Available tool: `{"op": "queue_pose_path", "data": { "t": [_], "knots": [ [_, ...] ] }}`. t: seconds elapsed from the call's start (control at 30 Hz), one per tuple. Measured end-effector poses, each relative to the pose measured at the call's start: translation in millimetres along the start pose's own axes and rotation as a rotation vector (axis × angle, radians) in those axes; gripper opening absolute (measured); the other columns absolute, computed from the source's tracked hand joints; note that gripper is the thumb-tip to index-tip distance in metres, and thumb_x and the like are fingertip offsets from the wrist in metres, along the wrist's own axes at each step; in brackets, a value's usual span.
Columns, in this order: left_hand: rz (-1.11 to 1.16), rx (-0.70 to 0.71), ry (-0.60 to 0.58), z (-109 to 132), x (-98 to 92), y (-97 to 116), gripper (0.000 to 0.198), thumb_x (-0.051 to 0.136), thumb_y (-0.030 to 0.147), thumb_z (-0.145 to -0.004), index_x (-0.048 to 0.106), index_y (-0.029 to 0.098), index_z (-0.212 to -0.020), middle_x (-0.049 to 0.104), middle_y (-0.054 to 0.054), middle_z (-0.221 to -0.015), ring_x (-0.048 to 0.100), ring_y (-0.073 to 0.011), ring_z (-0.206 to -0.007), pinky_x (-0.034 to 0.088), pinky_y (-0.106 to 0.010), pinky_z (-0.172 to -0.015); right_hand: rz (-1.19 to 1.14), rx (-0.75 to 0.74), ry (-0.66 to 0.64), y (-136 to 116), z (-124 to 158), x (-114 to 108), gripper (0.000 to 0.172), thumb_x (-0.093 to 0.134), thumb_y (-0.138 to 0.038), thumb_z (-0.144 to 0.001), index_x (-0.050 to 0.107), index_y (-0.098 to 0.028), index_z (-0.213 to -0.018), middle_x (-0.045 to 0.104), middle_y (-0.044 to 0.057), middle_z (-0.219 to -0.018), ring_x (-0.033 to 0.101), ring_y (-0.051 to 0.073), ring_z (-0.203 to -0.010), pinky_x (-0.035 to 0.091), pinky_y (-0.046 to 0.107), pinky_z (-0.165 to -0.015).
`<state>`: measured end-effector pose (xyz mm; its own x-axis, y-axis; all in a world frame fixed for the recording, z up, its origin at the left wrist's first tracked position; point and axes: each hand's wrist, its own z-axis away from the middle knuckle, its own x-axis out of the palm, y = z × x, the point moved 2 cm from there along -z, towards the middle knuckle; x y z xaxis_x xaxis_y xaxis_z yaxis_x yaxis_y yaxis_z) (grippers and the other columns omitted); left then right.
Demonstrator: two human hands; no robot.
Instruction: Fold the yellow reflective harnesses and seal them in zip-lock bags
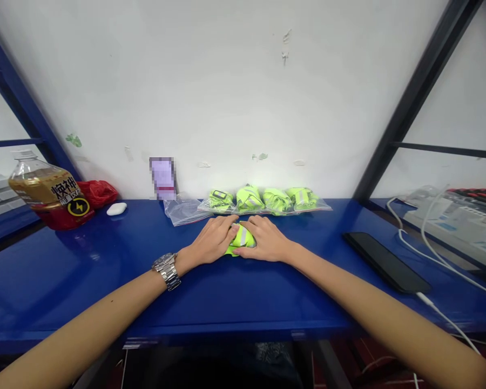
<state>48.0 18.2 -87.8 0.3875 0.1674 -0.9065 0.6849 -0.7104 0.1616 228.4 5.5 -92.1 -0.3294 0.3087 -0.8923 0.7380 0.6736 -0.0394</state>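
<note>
Between my two hands, on the blue table (227, 302), sits a folded reflective vest (243, 236), bright yellow-green with a silver-grey stripe. My left hand (213, 239), with a metal watch at the wrist, presses on its left side. Around its right side curl the fingers and thumb of my right hand (269, 237). Part of the bundle is hidden under the fingers. Just behind, similar yellow-green bundles (250, 199) lie in clear plastic bags in a row. To their left is a clear plastic bag (184, 209) lying flat.
A large drink bottle (51, 192), a red plastic bag (99, 193) and a white earbud case (116, 208) stand at the left. A blurred purple item (162, 177) leans on the wall. At right lies a black phone (384, 261) with a white cable (449, 321) plugged in.
</note>
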Motion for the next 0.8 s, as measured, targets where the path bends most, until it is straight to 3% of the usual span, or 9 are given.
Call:
{"op": "queue_pose_path", "data": {
  "t": [0.1,0.17,0.2,0.27,0.33,0.4,0.53,0.6,0.8],
  "knots": [
    [-0.033,0.07,-0.184,0,-6.3,3,0.071,0.039,0.063,-0.089,0.029,0.015,-0.141,0.037,-0.017,-0.147,0.037,-0.0308,-0.133,0.03,-0.043,-0.105,-0.009,-0.022,-0.022,6,-4,1,0.058,0.042,-0.063,-0.089,0.06,-0.012,-0.111,0.058,0.012,-0.095,0.052,0.023,-0.087,0.042,0.036,-0.079],
    [-0.054,0.069,-0.281,-3,-9.1,3,0.095,0.051,0.074,-0.075,0.026,0.012,-0.142,0.038,-0.021,-0.145,0.04,-0.0359,-0.13,0.035,-0.044,-0.1,-0.035,-0.037,-0.03,10,-7,2,0.057,0.039,-0.062,-0.091,0.061,-0.013,-0.108,0.059,0.011,-0.094,0.052,0.022,-0.085,0.042,0.034,-0.077],
    [-0.057,0.063,-0.306,-5,-10.0,3,0.094,0.054,0.074,-0.073,0.028,0.013,-0.14,0.044,-0.021,-0.141,0.046,-0.0361,-0.125,0.038,-0.042,-0.096,-0.05,-0.041,-0.035,11,-8,2,0.056,0.038,-0.061,-0.091,0.061,-0.013,-0.108,0.06,0.011,-0.093,0.053,0.022,-0.085,0.042,0.034,-0.076],
    [-0.078,0.063,-0.303,-10,-11.5,5,0.072,0.052,0.065,-0.08,0.039,0.014,-0.13,0.056,-0.017,-0.125,0.056,-0.0327,-0.11,0.043,-0.038,-0.085,-0.076,-0.042,-0.046,13,-10,2,0.053,0.035,-0.059,-0.093,0.06,-0.014,-0.106,0.06,0.01,-0.092,0.053,0.021,-0.086,0.042,0.034,-0.078],
    [-0.122,0.077,-0.274,-16,-12.5,9,0.047,0.047,0.051,-0.088,0.047,0.015,-0.117,0.061,-0.014,-0.109,0.06,-0.0291,-0.097,0.044,-0.035,-0.078,-0.097,-0.024,-0.06,14,-11,2,0.052,0.031,-0.057,-0.095,0.06,-0.014,-0.102,0.06,0.009,-0.091,0.054,0.021,-0.087,0.042,0.034,-0.079],
    [-0.175,0.087,-0.274,-21,-12.9,12,0.034,0.049,0.041,-0.087,0.048,0.015,-0.108,0.062,-0.012,-0.099,0.061,-0.0276,-0.089,0.043,-0.033,-0.072,-0.114,0.001,-0.065,14,-11,2,0.053,0.03,-0.059,-0.095,0.059,-0.014,-0.101,0.06,0.01,-0.091,0.054,0.021,-0.087,0.043,0.035,-0.079],
    [-0.213,0.079,-0.344,-30,-12.8,16,0.042,0.062,0.032,-0.074,0.043,0.014,-0.106,0.061,-0.011,-0.089,0.062,-0.0276,-0.077,0.04,-0.03,-0.059,-0.158,-0.028,-0.029,13,-8,-1,0.071,0.059,-0.073,-0.071,0.055,-0.014,-0.11,0.057,0.012,-0.101,0.052,0.028,-0.095,0.044,0.042,-0.083],
    [-0.173,0.086,-0.338,-30,-12.5,16,0.047,0.064,0.03,-0.071,0.04,0.015,-0.108,0.061,-0.01,-0.088,0.061,-0.0274,-0.075,0.038,-0.029,-0.056,-0.241,-0.07,-0.01,12,-7,-3,0.082,0.069,-0.071,-0.062,0.049,-0.015,-0.118,0.054,0.014,-0.11,0.051,0.03,-0.101,0.044,0.043,-0.086],
    [-0.122,0.111,-0.221,-22,-11.5,13,0.046,0.062,0.023,-0.072,0.038,0.016,-0.111,0.058,-0.011,-0.091,0.059,-0.028,-0.078,0.039,-0.031,-0.06,-0.427,-0.034,-0.011,10,-10,-4,0.055,0.072,-0.051,-0.07,0.044,-0.02,-0.105,0.06,0.005,-0.094,0.058,0.023,-0.08,0.044,0.033,-0.069]
  ]
}}
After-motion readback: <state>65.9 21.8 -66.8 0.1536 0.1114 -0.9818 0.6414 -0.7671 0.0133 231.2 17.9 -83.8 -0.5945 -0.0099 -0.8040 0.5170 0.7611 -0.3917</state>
